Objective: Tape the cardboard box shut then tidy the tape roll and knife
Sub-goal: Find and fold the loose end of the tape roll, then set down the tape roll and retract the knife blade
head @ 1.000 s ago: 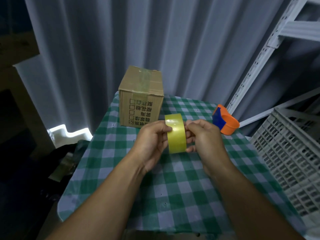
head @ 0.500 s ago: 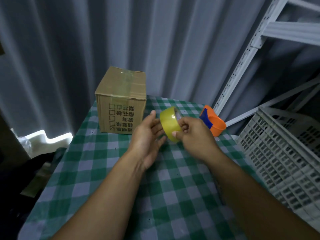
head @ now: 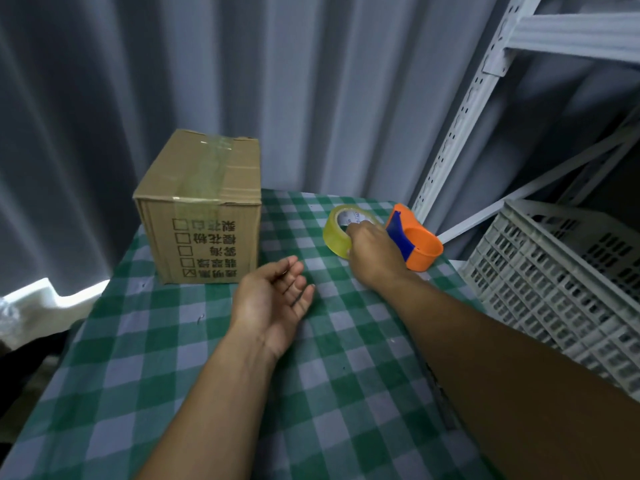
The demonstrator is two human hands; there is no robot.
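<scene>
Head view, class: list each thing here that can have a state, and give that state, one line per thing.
cardboard box: flaps shut, tape strip along the top seam, upright on the table.
tape roll: tilted on the checked cloth, gripped by the right hand.
right hand: closed on the tape roll.
left hand: open, palm up, empty.
orange and blue tape cutter: resting on the cloth beside the roll.
</scene>
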